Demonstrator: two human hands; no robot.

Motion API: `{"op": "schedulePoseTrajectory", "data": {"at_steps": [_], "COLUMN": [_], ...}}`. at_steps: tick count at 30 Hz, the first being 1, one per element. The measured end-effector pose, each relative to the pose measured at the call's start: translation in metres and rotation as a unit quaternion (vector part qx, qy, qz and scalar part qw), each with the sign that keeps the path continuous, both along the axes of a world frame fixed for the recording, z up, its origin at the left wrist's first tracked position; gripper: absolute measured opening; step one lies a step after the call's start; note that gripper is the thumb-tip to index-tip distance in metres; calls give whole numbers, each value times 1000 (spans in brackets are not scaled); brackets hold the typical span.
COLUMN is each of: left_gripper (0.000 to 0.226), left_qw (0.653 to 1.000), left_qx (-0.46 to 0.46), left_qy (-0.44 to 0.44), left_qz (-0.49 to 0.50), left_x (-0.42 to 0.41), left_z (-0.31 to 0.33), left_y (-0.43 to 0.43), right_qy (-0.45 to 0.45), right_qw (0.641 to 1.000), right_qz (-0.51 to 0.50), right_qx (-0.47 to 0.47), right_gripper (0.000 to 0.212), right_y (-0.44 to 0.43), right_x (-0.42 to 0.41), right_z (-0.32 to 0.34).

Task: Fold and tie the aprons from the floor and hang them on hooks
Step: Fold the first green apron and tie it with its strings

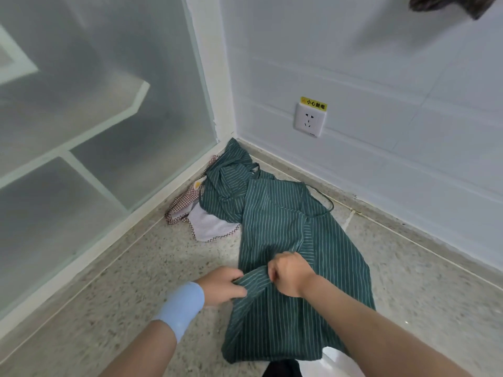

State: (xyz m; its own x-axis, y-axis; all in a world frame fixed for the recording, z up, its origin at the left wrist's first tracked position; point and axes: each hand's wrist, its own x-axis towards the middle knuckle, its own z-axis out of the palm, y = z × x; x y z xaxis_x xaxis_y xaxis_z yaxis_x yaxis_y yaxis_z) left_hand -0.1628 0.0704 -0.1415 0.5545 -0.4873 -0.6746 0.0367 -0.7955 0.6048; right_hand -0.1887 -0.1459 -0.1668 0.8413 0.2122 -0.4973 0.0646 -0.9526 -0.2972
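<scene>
1. Forearms, two, entering from the bottom edge with elbows cut off; a light-blue wristband sits on the left wrist.
2. Dark shape and white shape at bottom centre: both cut by the frame edge and partly under cloth, so they cannot be identified.
3. Left hand, lower centre: fingers and thumb are curled, pinching a raised fold of the long striped apron.
4. Right hand, just beside the left: closed in a fist round the same fold, fingertips hidden in the cloth.
5. Long striped apron, green with pale stripes: laid lengthwise on the floor from frame centre down to the bottom edge. A thin strap loops out at its upper right, toward the wall.
6. Crumpled striped apron, same pattern: bunched in the corner above. Where it ends and the long one begins is hard to make out.
7. Checked cloth, red-and-white with a white patch: partly buried under the crumpled apron, against the partition's base. Its type cannot be told.
8. Frosted partition, left half: shapes behind it are blurred.
9. Wall socket, right of centre, topped by a yellow sticker.
10. Dark object, upper right corner: cut off, unidentifiable.
</scene>
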Motion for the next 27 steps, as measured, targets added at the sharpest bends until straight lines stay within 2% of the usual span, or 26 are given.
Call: {"op": "schedulePoseTrajectory", "data": {"at_steps": [2, 4, 5, 6, 7, 8, 9, 10, 11, 13, 15, 17, 20, 24, 25, 27], "left_gripper": [12, 28, 40, 46, 45, 38, 29, 21, 19, 27, 34, 47, 59, 45, 44, 48], "left_qw": [998, 985, 975, 969, 973, 984, 995, 1000, 995, 975, 970, 975, 976, 956, 955, 963], "left_qx": [-41, -47, -37, -28, -29, -35, -36, -15, 18, 56, 76, 94, 77, 28, 25, 31], "left_qy": [27, 129, 183, 209, 200, 157, 84, -3, -88, -191, -189, -136, -88, -83, -80, -61], "left_qz": [-36, -100, -122, -127, -111, -76, -33, 8, 40, 95, 134, 145, 182, 280, 286, 260], "left_x": [-23, -48, -58, -66, -70, -72, -72, -70, -69, -68, -68, -70, -74, -72, -71, -71], "left_z": [13, 13, 8, 3, -4, -11, -19, -28, -35, -48, -58, -62, -71, -75, -75, -74], "left_y": [-25, -49, -58, -63, -65, -66, -64, -59, -53, -38, -26, -21, -19, -10, -6, 1], "right_qy": [47, 115, 112, 134, 170, 186, 198, 193, 176, 150, 133, 135, 140, 80, 64, 90], "right_qw": [997, 986, 982, 964, 936, 914, 896, 887, 886, 872, 860, 861, 876, 868, 875, 908], "right_qz": [-65, -98, -121, -190, -250, -303, -345, -373, -388, -419, -439, -441, -420, -454, -453, -400], "right_qx": [23, 63, 94, 132, 181, 197, 197, 192, 184, 204, 225, 214, 190, 185, 159, 83], "right_gripper": [24, 21, 31, 46, 55, 51, 35, 19, 12, 14, 43, 52, 23, 36, 30, 13], "right_y": [-5, -12, -16, -21, -26, -28, -27, -26, -24, -20, -13, -6, 0, -9, -14, -21], "right_x": [-14, -30, -40, -50, -57, -65, -73, -79, -85, -94, -99, -101, -101, -104, -107, -113], "right_z": [5, 7, 7, 5, -1, -4, -7, -13, -17, -24, -27, -30, -31, -29, -30, -32]}}
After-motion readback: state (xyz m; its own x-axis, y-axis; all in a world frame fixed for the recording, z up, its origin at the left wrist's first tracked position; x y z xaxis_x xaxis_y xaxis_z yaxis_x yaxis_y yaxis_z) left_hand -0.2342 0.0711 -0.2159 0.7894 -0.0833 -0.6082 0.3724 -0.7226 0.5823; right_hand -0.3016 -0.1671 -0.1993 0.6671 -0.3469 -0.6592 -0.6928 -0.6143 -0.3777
